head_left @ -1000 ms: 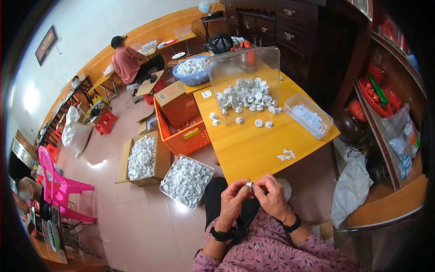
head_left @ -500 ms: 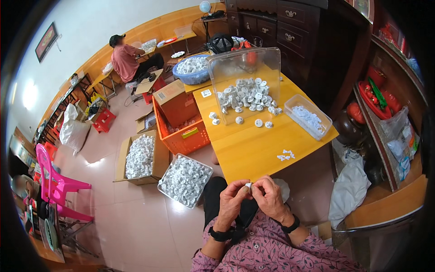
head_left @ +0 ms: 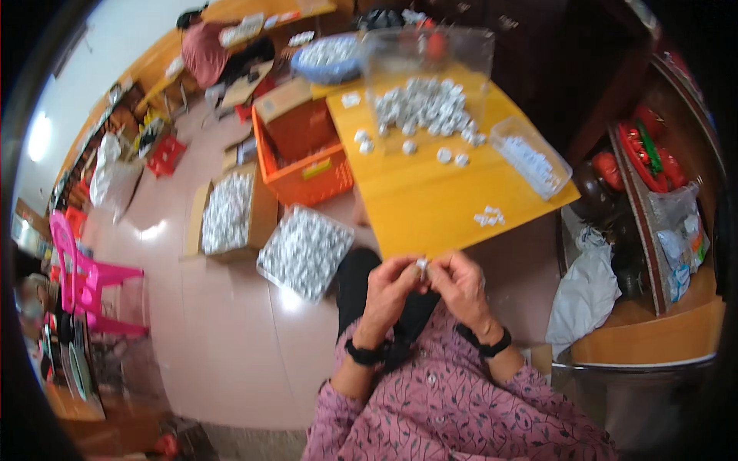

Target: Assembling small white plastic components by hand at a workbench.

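My left hand (head_left: 390, 296) and my right hand (head_left: 461, 288) meet just off the near edge of the yellow table (head_left: 400, 211). Both are closed, pinching one small white plastic piece (head_left: 422, 263) between thumbs and fingertips; the fingers cover most of it. On the tabletop beyond, a few tiny white parts (head_left: 490, 217) lie in a loose cluster. Farther back, a heap of round white plastic pieces (head_left: 427, 106) spills from a clear bin (head_left: 478, 65) that appears tipped on its side. Several of these pieces lie singly in front of it.
A clear box (head_left: 555, 187) of small white parts stands at the table's right. Left are an orange crate (head_left: 315, 180), a carton (head_left: 265, 219) and a tub (head_left: 307, 253) of white pieces. A blue basin (head_left: 330, 73) is behind; a pink chair (head_left: 96, 273) and seated person (head_left: 204, 54) are farther off.
The view has shifted, so table and hands appear higher in the picture, with some blur. Both hands still pinch the white piece; the piles look the same.
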A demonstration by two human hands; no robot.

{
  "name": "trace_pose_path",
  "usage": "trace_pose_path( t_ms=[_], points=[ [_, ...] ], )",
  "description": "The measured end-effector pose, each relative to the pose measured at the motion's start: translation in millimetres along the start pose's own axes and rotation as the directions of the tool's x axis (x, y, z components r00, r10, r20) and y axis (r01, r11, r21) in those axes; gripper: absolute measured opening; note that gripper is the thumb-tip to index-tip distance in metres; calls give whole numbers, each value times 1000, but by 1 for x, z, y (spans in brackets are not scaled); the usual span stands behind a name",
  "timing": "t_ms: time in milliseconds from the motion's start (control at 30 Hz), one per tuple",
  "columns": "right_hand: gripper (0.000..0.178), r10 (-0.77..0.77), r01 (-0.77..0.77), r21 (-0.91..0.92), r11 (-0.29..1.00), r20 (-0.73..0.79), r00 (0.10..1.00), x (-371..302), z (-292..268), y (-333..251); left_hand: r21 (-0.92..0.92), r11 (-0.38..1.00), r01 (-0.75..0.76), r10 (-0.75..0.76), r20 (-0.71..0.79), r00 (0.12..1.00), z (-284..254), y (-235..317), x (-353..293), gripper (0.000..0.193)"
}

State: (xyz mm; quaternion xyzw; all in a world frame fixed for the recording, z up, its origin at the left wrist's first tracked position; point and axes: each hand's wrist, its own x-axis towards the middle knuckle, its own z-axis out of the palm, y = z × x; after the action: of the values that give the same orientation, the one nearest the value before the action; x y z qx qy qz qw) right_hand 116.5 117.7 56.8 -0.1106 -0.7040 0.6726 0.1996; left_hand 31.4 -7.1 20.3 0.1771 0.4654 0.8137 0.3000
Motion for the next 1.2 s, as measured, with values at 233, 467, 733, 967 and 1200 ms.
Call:
trace_pose_path(
  t_ms=[233,467,733,967,1200],
  points=[
    [7,13,-8,-90,996,60,998,6,9,8,-47,999,9,-7,38,999,-20,6,-5,23],
    [8,54,-34,-263,964,69,996,2,14,18,-114,993,-38,15,-197,980,-79,-8,2,25],
    [9,100,-42,-413,910,120,988,-6,-1,36,-474,878,-64,-337,-708,621,-276,-104,17,11],
    [9,137,-96,-466,879,56,989,-4,-14,47,-420,887,-194,-225,-757,613,-342,-98,65,30],
    [8,139,-102,-467,879,45,989,1,-10,41,-348,926,-147,-224,-819,529,-357,-101,52,51]
  ],
)
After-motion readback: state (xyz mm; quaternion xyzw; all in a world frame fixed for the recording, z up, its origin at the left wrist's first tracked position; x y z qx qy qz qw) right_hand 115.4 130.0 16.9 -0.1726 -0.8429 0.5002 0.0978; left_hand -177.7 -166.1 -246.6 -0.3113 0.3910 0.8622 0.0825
